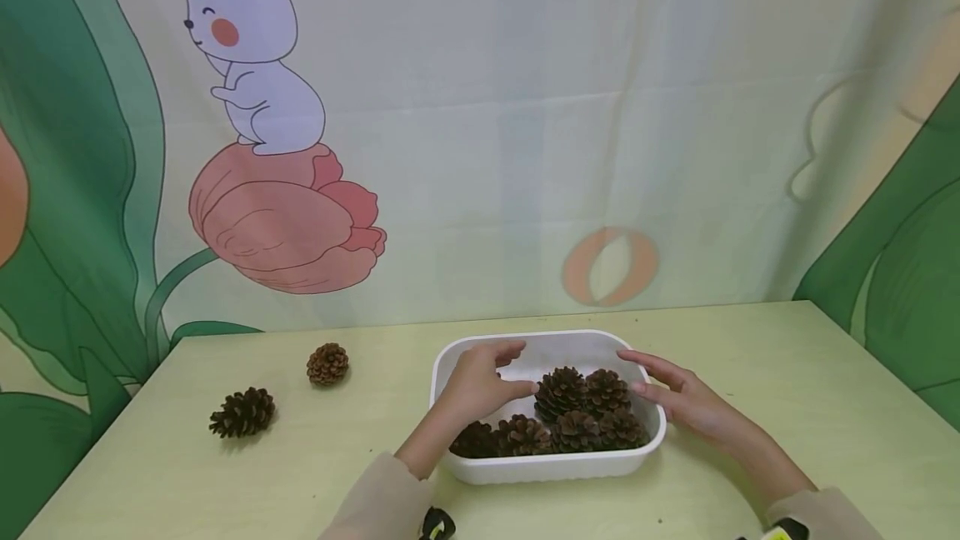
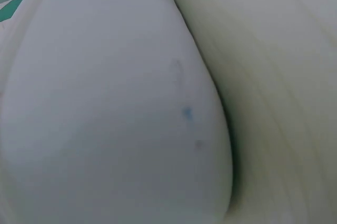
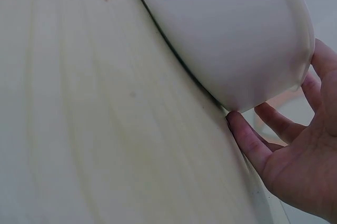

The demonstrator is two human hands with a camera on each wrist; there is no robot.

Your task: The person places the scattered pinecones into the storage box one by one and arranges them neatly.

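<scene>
A white plastic basin [image 1: 555, 467] stands on the table with several brown pine cones [image 1: 576, 430] inside, mostly along its near side and right end. My left hand [image 1: 480, 382] reaches over the basin's left part, thumb and fingers spread apart, with nothing visible between them. In the left wrist view only the basin's outer wall [image 2: 116, 98] shows, without the hand. At the basin's right end, my right hand [image 1: 690, 402] touches the rim with extended thumb and forefinger. The right wrist view shows its other fingers [image 3: 250, 140] against the outer wall [image 3: 237, 34], low by the tabletop.
Two loose pine cones lie on the table left of the basin: a longer one [image 1: 243, 413] nearer and a rounder one [image 1: 327, 364] farther back. The pale table [image 1: 780, 373] ends at a printed curtain [image 1: 480, 148] with a rabbit and flower.
</scene>
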